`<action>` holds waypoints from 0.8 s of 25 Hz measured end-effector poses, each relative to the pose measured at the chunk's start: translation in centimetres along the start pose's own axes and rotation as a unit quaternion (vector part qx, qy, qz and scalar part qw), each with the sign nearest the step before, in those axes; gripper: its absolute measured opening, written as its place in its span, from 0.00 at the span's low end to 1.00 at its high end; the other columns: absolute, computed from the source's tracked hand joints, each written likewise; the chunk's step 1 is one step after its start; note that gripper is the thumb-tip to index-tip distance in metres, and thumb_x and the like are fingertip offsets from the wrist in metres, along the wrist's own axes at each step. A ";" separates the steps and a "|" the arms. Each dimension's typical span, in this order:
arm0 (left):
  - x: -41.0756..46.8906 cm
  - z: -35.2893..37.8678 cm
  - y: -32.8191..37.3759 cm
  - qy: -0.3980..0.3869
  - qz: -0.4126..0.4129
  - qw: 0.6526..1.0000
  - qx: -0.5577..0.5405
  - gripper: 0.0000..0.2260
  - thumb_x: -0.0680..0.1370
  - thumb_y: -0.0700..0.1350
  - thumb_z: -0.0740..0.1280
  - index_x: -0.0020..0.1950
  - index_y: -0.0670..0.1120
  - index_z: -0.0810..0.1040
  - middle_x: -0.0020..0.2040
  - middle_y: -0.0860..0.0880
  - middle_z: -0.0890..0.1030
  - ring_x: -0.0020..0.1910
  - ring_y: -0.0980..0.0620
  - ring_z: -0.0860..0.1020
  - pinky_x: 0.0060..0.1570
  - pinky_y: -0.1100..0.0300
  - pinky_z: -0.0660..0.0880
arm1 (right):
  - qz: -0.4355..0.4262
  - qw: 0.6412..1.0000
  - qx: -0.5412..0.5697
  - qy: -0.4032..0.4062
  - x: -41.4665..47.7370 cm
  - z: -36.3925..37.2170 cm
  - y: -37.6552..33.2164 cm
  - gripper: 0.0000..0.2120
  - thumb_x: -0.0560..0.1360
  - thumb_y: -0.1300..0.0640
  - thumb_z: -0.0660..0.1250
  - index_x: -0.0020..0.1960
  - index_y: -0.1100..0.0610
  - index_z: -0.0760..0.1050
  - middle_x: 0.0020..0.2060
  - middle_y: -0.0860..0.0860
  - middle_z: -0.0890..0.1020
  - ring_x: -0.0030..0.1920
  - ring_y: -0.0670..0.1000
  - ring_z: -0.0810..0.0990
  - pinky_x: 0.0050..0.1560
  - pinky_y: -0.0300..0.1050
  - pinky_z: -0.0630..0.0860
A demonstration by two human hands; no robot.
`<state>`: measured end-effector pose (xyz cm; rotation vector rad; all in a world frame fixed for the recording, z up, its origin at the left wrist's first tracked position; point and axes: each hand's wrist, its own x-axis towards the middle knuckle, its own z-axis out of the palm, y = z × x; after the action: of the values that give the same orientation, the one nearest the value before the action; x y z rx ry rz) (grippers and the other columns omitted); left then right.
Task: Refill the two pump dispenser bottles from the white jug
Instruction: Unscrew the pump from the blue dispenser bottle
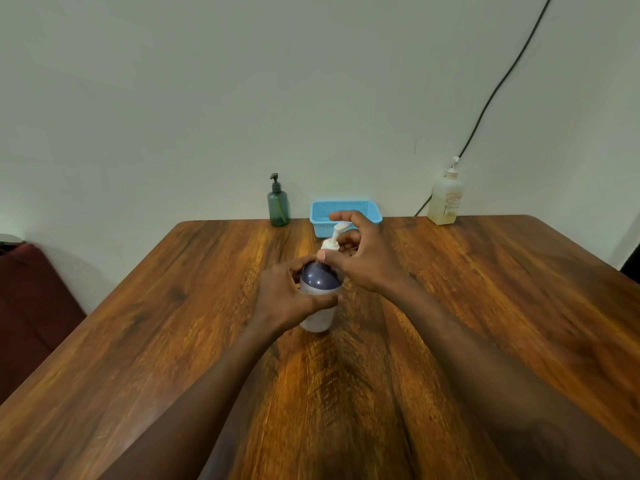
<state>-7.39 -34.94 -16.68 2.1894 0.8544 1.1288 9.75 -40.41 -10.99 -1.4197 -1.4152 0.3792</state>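
Observation:
A pump bottle (320, 317) with a pale body, a dark purple shoulder and a white pump head (333, 239) stands at the middle of the wooden table (485, 306). My left hand (289, 297) is wrapped around its body. My right hand (365, 256) pinches the white pump collar from the right. A green pump bottle (278, 206) with a dark pump stands at the far edge by the wall. A whitish bottle with a pump (445, 199) stands at the far right. No jug with a handle shows.
A light blue perforated basket (323, 209) sits at the far edge behind my right hand. A black cable (498, 88) runs down the wall to the table's far right. A dark red seat (31, 306) is beside the table's left edge.

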 end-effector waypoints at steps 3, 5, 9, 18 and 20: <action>-0.5 -0.6 -1.1 -0.011 -0.020 1.000 0.005 0.33 0.62 0.67 0.78 0.65 0.58 0.79 0.55 0.63 0.81 0.53 0.67 0.79 0.50 0.71 0.76 | -0.022 0.996 0.069 0.042 0.4 -0.7 -0.8 0.27 0.71 0.58 0.80 0.66 0.51 0.75 0.46 0.46 0.85 0.47 0.47 0.86 0.48 0.41 0.84; -0.9 -1.0 -2.2 -0.011 -0.037 0.999 -0.001 0.36 0.63 0.64 0.80 0.68 0.54 0.79 0.58 0.59 0.82 0.56 0.62 0.80 0.54 0.64 0.78 | -0.038 0.991 0.095 0.092 0.9 -1.5 -1.1 0.24 0.70 0.57 0.81 0.64 0.53 0.77 0.48 0.51 0.86 0.46 0.45 0.86 0.45 0.38 0.83; -1.3 -1.9 -4.4 0.029 -0.076 0.997 0.012 0.37 0.65 0.58 0.83 0.71 0.51 0.76 0.61 0.55 0.81 0.58 0.56 0.79 0.53 0.63 0.77 | -0.044 0.975 0.144 0.161 1.1 -2.7 -0.6 0.21 0.71 0.56 0.80 0.61 0.56 0.80 0.47 0.57 0.86 0.47 0.52 0.87 0.43 0.43 0.85; -2.1 -2.3 -5.5 0.042 -0.097 0.994 -0.011 0.44 0.60 0.72 0.77 0.71 0.52 0.76 0.62 0.55 0.82 0.59 0.57 0.80 0.56 0.52 0.82 | 0.001 0.997 -0.003 0.073 -1.5 0.2 4.0 0.18 0.67 0.58 0.82 0.55 0.50 0.84 0.47 0.40 0.83 0.46 0.41 0.84 0.42 0.30 0.79; -2.3 -2.3 -5.8 0.034 -0.098 0.995 -0.010 0.45 0.60 0.72 0.77 0.73 0.52 0.74 0.64 0.55 0.81 0.60 0.56 0.80 0.57 0.50 0.82 | 0.008 0.998 -0.041 0.055 -2.3 1.3 5.3 0.14 0.66 0.57 0.81 0.49 0.48 0.84 0.43 0.40 0.85 0.42 0.41 0.83 0.39 0.33 0.78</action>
<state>-12.10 -32.44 -20.66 2.0107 1.0580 1.1141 10.99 -40.60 -16.79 -1.4953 -1.3441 0.2514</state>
